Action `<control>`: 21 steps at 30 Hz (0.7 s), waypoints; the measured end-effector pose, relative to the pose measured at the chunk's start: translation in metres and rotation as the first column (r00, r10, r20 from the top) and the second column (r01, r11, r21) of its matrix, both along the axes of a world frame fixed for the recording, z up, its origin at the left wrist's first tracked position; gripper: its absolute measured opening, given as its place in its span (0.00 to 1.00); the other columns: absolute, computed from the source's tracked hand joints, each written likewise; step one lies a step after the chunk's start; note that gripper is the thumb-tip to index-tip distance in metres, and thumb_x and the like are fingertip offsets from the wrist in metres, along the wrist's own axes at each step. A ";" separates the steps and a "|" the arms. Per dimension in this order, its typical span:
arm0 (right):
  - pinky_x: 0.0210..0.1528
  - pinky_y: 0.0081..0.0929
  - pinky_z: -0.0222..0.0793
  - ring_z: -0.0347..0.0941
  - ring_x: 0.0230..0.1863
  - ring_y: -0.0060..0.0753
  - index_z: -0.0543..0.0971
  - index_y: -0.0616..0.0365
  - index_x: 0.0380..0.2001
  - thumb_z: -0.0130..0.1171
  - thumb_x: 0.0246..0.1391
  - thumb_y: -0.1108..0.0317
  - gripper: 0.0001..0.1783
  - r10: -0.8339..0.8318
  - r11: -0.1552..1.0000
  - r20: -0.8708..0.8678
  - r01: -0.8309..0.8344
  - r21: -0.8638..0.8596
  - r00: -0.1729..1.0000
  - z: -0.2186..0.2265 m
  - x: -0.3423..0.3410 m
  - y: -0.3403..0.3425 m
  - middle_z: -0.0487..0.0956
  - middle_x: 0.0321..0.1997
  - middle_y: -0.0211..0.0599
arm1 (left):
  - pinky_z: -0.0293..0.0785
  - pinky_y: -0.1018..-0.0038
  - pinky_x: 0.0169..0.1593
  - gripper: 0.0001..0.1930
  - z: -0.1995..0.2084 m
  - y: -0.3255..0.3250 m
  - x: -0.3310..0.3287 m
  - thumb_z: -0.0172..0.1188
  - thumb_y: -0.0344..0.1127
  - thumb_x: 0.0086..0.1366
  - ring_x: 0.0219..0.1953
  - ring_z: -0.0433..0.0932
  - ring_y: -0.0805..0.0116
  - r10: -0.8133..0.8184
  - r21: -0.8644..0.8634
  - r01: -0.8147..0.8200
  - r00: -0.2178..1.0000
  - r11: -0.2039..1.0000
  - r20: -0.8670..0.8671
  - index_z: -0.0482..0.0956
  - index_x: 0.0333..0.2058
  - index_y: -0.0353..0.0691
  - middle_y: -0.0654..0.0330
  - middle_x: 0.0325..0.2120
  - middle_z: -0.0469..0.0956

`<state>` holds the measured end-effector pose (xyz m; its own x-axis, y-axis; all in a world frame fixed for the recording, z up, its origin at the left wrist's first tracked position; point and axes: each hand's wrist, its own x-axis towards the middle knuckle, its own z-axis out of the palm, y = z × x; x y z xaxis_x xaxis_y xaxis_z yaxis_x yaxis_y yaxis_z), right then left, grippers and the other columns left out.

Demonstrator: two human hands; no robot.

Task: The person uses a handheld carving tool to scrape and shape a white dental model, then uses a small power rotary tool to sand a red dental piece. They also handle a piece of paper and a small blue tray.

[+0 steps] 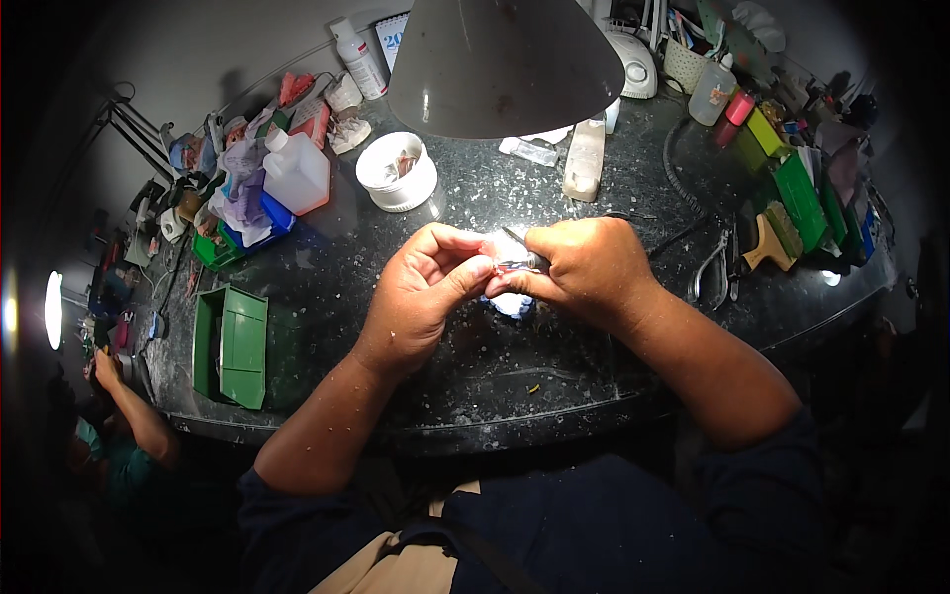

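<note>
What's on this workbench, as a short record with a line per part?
Right hand: gripping a slim tool, metallic in front
Left hand: pinched close to the tool; anything held is unclear
Top of view: grey lampshade
Left side: green bin, white round container
Right side: wooden-handled brush, translucent bottle
Surface: dark, pale-flecked benchtop
Background: another person's arm, far left

Tool (535, 263): slim, dark with a silvery front section, held roughly level above the desk (465, 381), well back from its front edge, nose pointing to the left edge. Piece (502, 270): small, reddish, at the tool's nose; mostly covered, exact shape and contact unclear.
</note>
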<state>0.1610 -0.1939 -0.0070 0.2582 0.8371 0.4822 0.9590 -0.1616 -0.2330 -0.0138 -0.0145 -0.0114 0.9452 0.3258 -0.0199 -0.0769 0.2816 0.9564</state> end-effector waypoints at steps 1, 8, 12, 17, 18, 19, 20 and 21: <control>0.30 0.45 0.81 0.87 0.27 0.48 0.82 0.50 0.24 0.68 0.60 0.24 0.37 0.000 1.000 -0.001 0.000 0.001 1.000 0.000 0.000 0.000 0.85 0.24 0.38 | 0.88 0.67 0.61 0.09 0.001 0.000 0.000 0.63 0.25 0.82 0.52 0.89 0.65 0.000 0.001 0.000 1.000 1.000 -0.001 0.77 0.56 0.36 0.52 0.51 0.86; 0.28 0.44 0.80 0.86 0.26 0.47 0.81 0.50 0.24 0.68 0.60 0.23 0.38 0.009 1.000 0.023 -0.009 0.004 1.000 0.006 0.000 -0.001 0.85 0.23 0.37 | 0.88 0.69 0.61 0.10 0.004 -0.002 0.000 0.65 0.26 0.81 0.53 0.88 0.67 0.001 -0.014 -0.001 1.000 1.000 0.012 0.78 0.56 0.35 0.53 0.51 0.86; 0.28 0.44 0.80 0.86 0.25 0.47 0.81 0.50 0.23 0.68 0.59 0.23 0.38 0.007 0.999 -0.008 -0.006 0.033 1.000 0.007 -0.001 0.000 0.84 0.23 0.37 | 0.89 0.70 0.60 0.09 0.003 0.000 0.000 0.65 0.26 0.81 0.53 0.89 0.67 -0.004 0.022 0.004 1.000 1.000 -0.006 0.78 0.55 0.37 0.54 0.52 0.86; 0.28 0.43 0.80 0.86 0.26 0.47 0.81 0.51 0.23 0.69 0.59 0.24 0.38 0.016 1.000 -0.005 -0.016 0.023 1.000 0.004 -0.001 0.000 0.84 0.23 0.36 | 0.88 0.70 0.60 0.09 0.004 -0.002 0.000 0.65 0.26 0.81 0.53 0.89 0.68 0.014 0.020 -0.014 1.000 1.000 -0.021 0.78 0.56 0.37 0.54 0.52 0.86; 0.28 0.43 0.80 0.86 0.26 0.47 0.81 0.51 0.23 0.69 0.60 0.25 0.37 0.021 1.000 -0.011 -0.021 0.023 1.000 0.005 -0.001 -0.001 0.84 0.23 0.36 | 0.88 0.70 0.61 0.10 0.005 -0.002 0.000 0.65 0.26 0.81 0.53 0.89 0.68 0.018 0.021 -0.017 1.000 1.000 -0.026 0.78 0.56 0.37 0.55 0.52 0.86; 0.28 0.43 0.80 0.86 0.26 0.47 0.81 0.51 0.23 0.69 0.60 0.25 0.37 0.021 1.000 -0.011 -0.020 0.024 1.000 0.004 -0.001 0.000 0.84 0.23 0.36 | 0.88 0.70 0.61 0.10 0.005 -0.002 -0.001 0.65 0.26 0.81 0.53 0.89 0.68 0.017 0.022 -0.017 1.000 1.000 -0.026 0.78 0.56 0.37 0.55 0.52 0.86; 0.28 0.43 0.80 0.86 0.25 0.47 0.81 0.51 0.23 0.69 0.60 0.25 0.37 0.023 1.000 -0.008 -0.023 0.016 1.000 0.003 -0.001 0.000 0.84 0.23 0.36 | 0.87 0.70 0.61 0.10 0.005 -0.002 -0.001 0.65 0.26 0.81 0.53 0.88 0.68 0.014 0.009 -0.013 1.000 1.000 -0.017 0.78 0.56 0.35 0.54 0.52 0.86; 0.28 0.42 0.80 0.85 0.25 0.46 0.81 0.51 0.23 0.69 0.61 0.25 0.37 0.026 1.000 -0.005 -0.026 0.008 1.000 0.003 -0.001 0.000 0.84 0.23 0.36 | 0.86 0.70 0.61 0.11 0.005 -0.002 -0.001 0.66 0.26 0.81 0.54 0.87 0.69 0.010 -0.003 -0.010 1.000 1.000 -0.007 0.79 0.57 0.34 0.53 0.51 0.86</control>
<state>0.1599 -0.1939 -0.0042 0.2392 0.8397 0.4875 0.9615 -0.1351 -0.2392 -0.0145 -0.0165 -0.0066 0.9418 0.3352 -0.0273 -0.0733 0.2839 0.9560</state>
